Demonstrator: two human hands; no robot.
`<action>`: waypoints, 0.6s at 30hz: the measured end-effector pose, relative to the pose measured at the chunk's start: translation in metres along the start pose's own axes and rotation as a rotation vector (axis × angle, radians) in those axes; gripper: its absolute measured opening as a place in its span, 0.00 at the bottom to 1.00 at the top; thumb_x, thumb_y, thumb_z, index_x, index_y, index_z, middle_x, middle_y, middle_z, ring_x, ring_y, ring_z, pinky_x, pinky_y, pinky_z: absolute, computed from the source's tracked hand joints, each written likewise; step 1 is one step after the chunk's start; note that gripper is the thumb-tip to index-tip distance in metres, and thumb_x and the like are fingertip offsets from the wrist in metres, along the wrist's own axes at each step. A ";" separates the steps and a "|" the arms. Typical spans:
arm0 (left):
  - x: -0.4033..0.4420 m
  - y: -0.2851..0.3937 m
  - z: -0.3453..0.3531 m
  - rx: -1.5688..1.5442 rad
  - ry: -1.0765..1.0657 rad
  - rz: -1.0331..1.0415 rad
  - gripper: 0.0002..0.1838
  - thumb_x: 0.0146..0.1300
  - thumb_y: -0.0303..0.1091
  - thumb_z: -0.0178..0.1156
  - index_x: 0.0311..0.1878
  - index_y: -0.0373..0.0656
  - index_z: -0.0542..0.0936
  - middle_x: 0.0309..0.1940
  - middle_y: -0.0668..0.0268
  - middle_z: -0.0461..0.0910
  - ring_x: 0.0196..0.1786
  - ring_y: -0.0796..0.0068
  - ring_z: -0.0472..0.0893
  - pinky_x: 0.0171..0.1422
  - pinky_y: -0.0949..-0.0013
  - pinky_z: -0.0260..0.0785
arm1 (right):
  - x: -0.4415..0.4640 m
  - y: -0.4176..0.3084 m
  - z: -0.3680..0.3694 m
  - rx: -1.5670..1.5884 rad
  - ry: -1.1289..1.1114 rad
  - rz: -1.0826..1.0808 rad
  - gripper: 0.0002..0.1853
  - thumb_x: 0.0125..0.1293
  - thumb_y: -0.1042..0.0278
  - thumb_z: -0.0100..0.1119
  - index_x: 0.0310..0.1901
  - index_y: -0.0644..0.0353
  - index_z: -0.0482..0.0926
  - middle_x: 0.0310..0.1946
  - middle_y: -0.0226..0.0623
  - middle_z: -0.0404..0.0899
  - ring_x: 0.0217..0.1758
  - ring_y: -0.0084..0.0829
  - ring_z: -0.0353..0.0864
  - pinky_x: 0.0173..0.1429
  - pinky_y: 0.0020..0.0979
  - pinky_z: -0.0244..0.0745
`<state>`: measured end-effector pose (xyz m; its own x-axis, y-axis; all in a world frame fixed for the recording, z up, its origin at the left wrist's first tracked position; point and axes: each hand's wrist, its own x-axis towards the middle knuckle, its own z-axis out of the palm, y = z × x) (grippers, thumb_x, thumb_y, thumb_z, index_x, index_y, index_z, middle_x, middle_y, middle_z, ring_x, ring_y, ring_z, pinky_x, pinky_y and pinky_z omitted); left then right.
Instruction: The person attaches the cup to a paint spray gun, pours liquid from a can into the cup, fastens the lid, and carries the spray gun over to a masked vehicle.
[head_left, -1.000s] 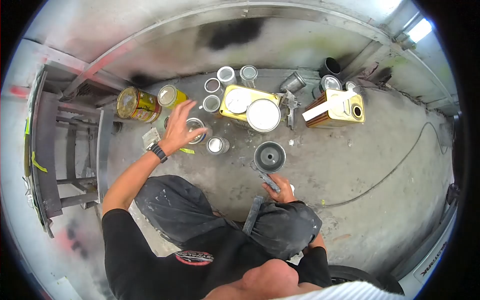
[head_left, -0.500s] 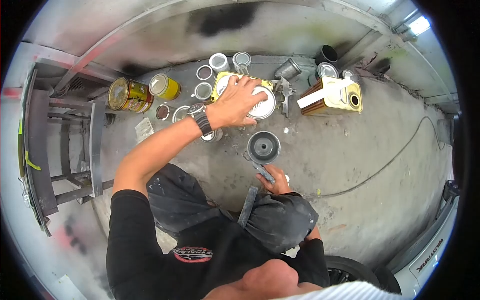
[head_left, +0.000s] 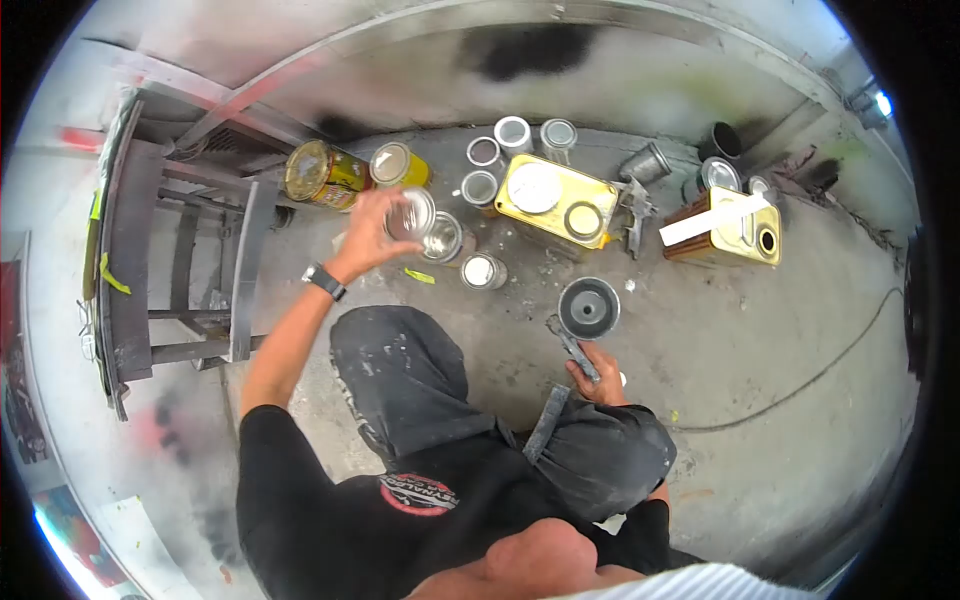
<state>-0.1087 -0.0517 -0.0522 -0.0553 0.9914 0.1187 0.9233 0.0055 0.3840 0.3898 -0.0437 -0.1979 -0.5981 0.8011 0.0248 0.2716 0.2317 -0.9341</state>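
Observation:
My left hand (head_left: pixel 372 238), with a watch on its wrist, has its thumb and fingers around a round clear cup (head_left: pixel 411 213) at the left. Whether the cup is off the floor I cannot tell. Touching or close beside it is a metal-looking round can (head_left: pixel 441 238). Low near my knee, my right hand (head_left: pixel 597 376) is closed on the grey handle of a spray gun (head_left: pixel 577 352). The gun's dark round cup (head_left: pixel 589 308) faces up, open. A yellow rectangular tin (head_left: pixel 560 195) stands beyond, with a white disc and a ringed round opening on top.
Several cups and cans (head_left: pixel 513 135) stand behind the yellow tin. Two yellow paint cans (head_left: pixel 400 165) are at the back left, beside a grey rack (head_left: pixel 170 260). A second tin (head_left: pixel 735 225) carries a white strip at the right. A hose (head_left: pixel 790 395) crosses the floor.
My left hand has moved left from the yellow tin to the clear cup. The white round lid-like piece no longer covers the tin's opening. My right hand still holds the spray gun; the view has shifted.

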 end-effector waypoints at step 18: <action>-0.036 -0.022 0.108 0.077 0.000 -0.251 0.39 0.50 0.59 0.81 0.62 0.50 0.83 0.81 0.40 0.60 0.82 0.32 0.57 0.84 0.36 0.48 | 0.006 -0.010 -0.002 -0.051 -0.076 0.050 0.23 0.67 0.65 0.75 0.60 0.64 0.82 0.50 0.54 0.86 0.54 0.57 0.86 0.57 0.43 0.80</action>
<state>-0.0859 -0.0736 -0.1641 -0.2865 0.9577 0.0280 0.9069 0.2617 0.3302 0.3851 -0.0405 -0.1878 -0.6378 0.7686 -0.0499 0.3389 0.2219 -0.9143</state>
